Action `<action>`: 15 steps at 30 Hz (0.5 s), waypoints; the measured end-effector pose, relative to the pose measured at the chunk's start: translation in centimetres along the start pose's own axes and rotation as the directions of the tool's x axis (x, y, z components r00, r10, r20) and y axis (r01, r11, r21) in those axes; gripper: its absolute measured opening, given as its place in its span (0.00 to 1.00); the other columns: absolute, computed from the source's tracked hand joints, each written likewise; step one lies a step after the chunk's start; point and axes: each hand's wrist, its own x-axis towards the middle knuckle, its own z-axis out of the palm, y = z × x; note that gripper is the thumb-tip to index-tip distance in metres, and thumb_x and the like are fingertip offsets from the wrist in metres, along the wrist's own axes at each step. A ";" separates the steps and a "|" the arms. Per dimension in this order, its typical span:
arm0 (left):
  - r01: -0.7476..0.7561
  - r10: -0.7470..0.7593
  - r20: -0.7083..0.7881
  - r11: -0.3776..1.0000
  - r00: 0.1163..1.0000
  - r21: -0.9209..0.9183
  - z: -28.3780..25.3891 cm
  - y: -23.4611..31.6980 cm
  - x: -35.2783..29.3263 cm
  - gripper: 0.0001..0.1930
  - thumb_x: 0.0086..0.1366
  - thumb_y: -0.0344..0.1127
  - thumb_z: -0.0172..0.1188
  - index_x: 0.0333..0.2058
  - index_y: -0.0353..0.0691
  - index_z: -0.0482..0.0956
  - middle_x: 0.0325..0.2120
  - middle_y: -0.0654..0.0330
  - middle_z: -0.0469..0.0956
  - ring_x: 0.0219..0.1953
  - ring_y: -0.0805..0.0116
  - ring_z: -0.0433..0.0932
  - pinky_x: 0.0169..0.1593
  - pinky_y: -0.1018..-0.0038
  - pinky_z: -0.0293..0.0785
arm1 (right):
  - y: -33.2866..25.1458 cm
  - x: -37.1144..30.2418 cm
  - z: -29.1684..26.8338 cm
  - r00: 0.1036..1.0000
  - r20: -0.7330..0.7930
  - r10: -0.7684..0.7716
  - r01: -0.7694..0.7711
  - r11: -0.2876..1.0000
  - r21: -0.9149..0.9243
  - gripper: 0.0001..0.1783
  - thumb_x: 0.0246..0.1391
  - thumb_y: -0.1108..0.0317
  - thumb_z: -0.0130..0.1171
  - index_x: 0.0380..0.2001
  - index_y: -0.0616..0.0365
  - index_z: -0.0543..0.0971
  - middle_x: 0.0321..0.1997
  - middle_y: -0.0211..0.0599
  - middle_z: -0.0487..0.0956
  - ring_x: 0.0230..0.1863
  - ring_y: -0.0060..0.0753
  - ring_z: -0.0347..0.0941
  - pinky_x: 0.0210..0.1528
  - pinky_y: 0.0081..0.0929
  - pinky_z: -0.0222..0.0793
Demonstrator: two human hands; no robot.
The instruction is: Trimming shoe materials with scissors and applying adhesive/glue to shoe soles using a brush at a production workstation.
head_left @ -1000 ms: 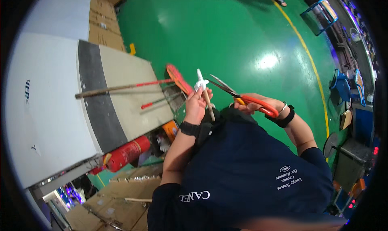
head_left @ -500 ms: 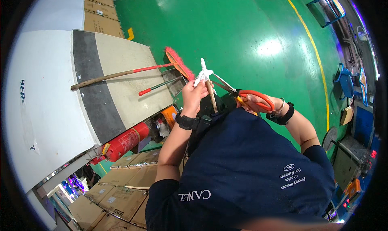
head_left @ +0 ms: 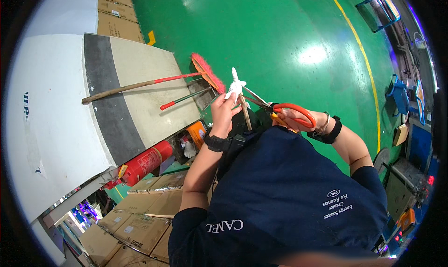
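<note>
My left hand (head_left: pixel 222 112) pinches a knotted white cloth (head_left: pixel 236 86) at the top of a slim wooden stick (head_left: pixel 245 114), which slants down toward my shirt. My right hand (head_left: pixel 298 119) is closed around scissors with orange handles (head_left: pixel 305 114). The blades (head_left: pixel 256 97) point up and left, parted, with their tips at the right side of the cloth. Whether they touch it, I cannot tell. Something yellow (head_left: pixel 279 119) shows beside the scissors at my right fingers. The lower end of the stick meets a dark area in front of my body.
A red broom (head_left: pixel 207 73) and a green-handled dustpan (head_left: pixel 186 99) rest along a pale panel (head_left: pixel 149 66) at left. Below are a fire extinguisher (head_left: pixel 147 163) and stacked cartons (head_left: pixel 140 229). Blue stools (head_left: pixel 399 94) stand at right on the green floor (head_left: pixel 280 29).
The scissors have shifted slightly in my right hand, with the handles a little differently turned. My left hand and the cloth have moved a touch to the right.
</note>
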 end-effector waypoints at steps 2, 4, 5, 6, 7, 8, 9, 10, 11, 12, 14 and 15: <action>-0.008 0.009 0.009 0.998 1.000 -0.070 -0.1 -0.3 0.1 0.10 0.59 0.31 0.49 0.35 0.30 0.70 0.31 0.59 0.72 0.31 0.71 0.73 0.34 0.73 0.74 | 0.3 0.3 -0.4 1.000 0.018 -0.012 0.012 1.000 -0.023 0.27 0.52 0.43 0.41 0.37 0.58 0.71 0.32 0.26 0.69 0.28 0.14 0.62 0.28 0.10 0.60; 0.006 -0.005 0.013 0.998 1.000 -0.060 -0.3 -0.9 0.2 0.09 0.59 0.32 0.50 0.35 0.32 0.70 0.31 0.60 0.72 0.31 0.71 0.73 0.36 0.72 0.73 | 0.3 0.7 -0.6 0.998 0.061 0.007 -0.001 0.994 -0.105 0.29 0.51 0.42 0.40 0.39 0.58 0.69 0.32 0.27 0.69 0.30 0.15 0.63 0.29 0.11 0.60; 0.019 -0.018 0.019 0.999 1.000 -0.050 -0.4 -1.1 0.3 0.09 0.58 0.33 0.50 0.35 0.34 0.70 0.31 0.61 0.72 0.32 0.71 0.72 0.37 0.71 0.72 | 0.4 1.0 -0.8 0.998 0.061 0.008 -0.001 0.994 -0.105 0.29 0.51 0.42 0.40 0.39 0.58 0.69 0.32 0.27 0.69 0.30 0.15 0.63 0.29 0.11 0.60; 0.020 -0.019 0.019 0.999 1.000 -0.050 -0.3 -1.2 0.3 0.09 0.58 0.33 0.50 0.35 0.34 0.70 0.31 0.61 0.72 0.32 0.71 0.72 0.37 0.71 0.72 | 0.4 1.3 -0.8 0.998 0.058 -0.007 0.014 0.992 -0.126 0.29 0.51 0.41 0.40 0.40 0.58 0.69 0.32 0.28 0.69 0.30 0.15 0.63 0.29 0.11 0.60; 0.019 -0.019 0.026 1.000 0.999 -0.021 -0.2 -1.4 0.3 0.09 0.58 0.33 0.51 0.35 0.34 0.70 0.31 0.61 0.73 0.32 0.71 0.72 0.37 0.72 0.72 | 0.4 1.5 -0.7 0.998 0.057 -0.021 0.029 0.989 -0.147 0.30 0.51 0.41 0.40 0.40 0.58 0.69 0.32 0.28 0.69 0.30 0.15 0.63 0.29 0.11 0.60; 0.018 -0.018 0.033 1.000 0.999 0.007 -0.1 -1.5 0.3 0.09 0.58 0.33 0.52 0.34 0.35 0.71 0.30 0.61 0.73 0.32 0.72 0.72 0.38 0.72 0.72 | 0.2 1.6 -0.4 0.998 0.056 -0.021 0.029 0.989 -0.147 0.30 0.51 0.41 0.40 0.40 0.58 0.69 0.32 0.28 0.69 0.30 0.15 0.63 0.29 0.11 0.60; 0.018 -0.018 0.035 1.000 0.999 0.015 0.1 -1.3 0.2 0.09 0.57 0.33 0.52 0.34 0.35 0.72 0.29 0.62 0.73 0.31 0.74 0.72 0.36 0.74 0.72 | -0.2 1.6 0.2 0.999 0.014 -0.032 0.034 0.994 -0.108 0.30 0.50 0.41 0.41 0.42 0.58 0.67 0.30 0.28 0.68 0.29 0.15 0.63 0.30 0.12 0.61; 0.018 -0.019 0.036 1.000 0.999 0.015 0.3 -1.1 0.1 0.09 0.57 0.33 0.52 0.34 0.35 0.72 0.29 0.62 0.73 0.31 0.74 0.72 0.36 0.74 0.72 | -0.5 1.8 0.7 0.999 -0.028 -0.042 0.040 0.997 -0.069 0.30 0.50 0.41 0.42 0.44 0.58 0.66 0.29 0.29 0.68 0.28 0.15 0.62 0.30 0.13 0.61; 0.024 -0.025 0.037 0.999 0.999 0.032 0.6 -0.9 -0.1 0.08 0.57 0.33 0.52 0.33 0.35 0.72 0.29 0.62 0.73 0.30 0.76 0.72 0.35 0.75 0.71 | -0.6 2.1 0.9 0.999 -0.029 -0.042 0.040 0.997 -0.069 0.30 0.50 0.41 0.42 0.44 0.58 0.66 0.29 0.29 0.68 0.28 0.15 0.62 0.30 0.13 0.61; 0.029 -0.030 0.039 0.998 0.999 0.049 0.7 -0.8 -0.1 0.08 0.57 0.33 0.53 0.33 0.35 0.73 0.28 0.63 0.73 0.29 0.77 0.71 0.33 0.77 0.71 | -0.8 2.5 1.0 0.999 -0.027 -0.025 0.025 1.000 -0.002 0.30 0.50 0.42 0.43 0.45 0.56 0.63 0.29 0.29 0.67 0.28 0.15 0.62 0.29 0.13 0.61; 0.018 -0.023 0.052 0.995 0.998 0.097 0.7 -0.8 -0.1 0.08 0.57 0.33 0.53 0.32 0.36 0.73 0.27 0.63 0.73 0.28 0.78 0.71 0.31 0.78 0.71 | -0.9 3.1 1.1 1.000 -0.025 -0.007 0.009 0.998 0.064 0.30 0.49 0.42 0.45 0.47 0.54 0.61 0.28 0.30 0.67 0.27 0.15 0.62 0.27 0.13 0.62; 0.007 -0.016 0.064 0.990 0.998 0.144 0.6 -0.8 -0.1 0.07 0.57 0.33 0.53 0.32 0.36 0.73 0.26 0.63 0.73 0.27 0.78 0.70 0.30 0.79 0.70 | -0.9 3.5 1.1 1.000 -0.007 0.001 0.000 0.989 0.145 0.30 0.49 0.43 0.46 0.48 0.52 0.60 0.28 0.30 0.66 0.26 0.15 0.62 0.25 0.12 0.62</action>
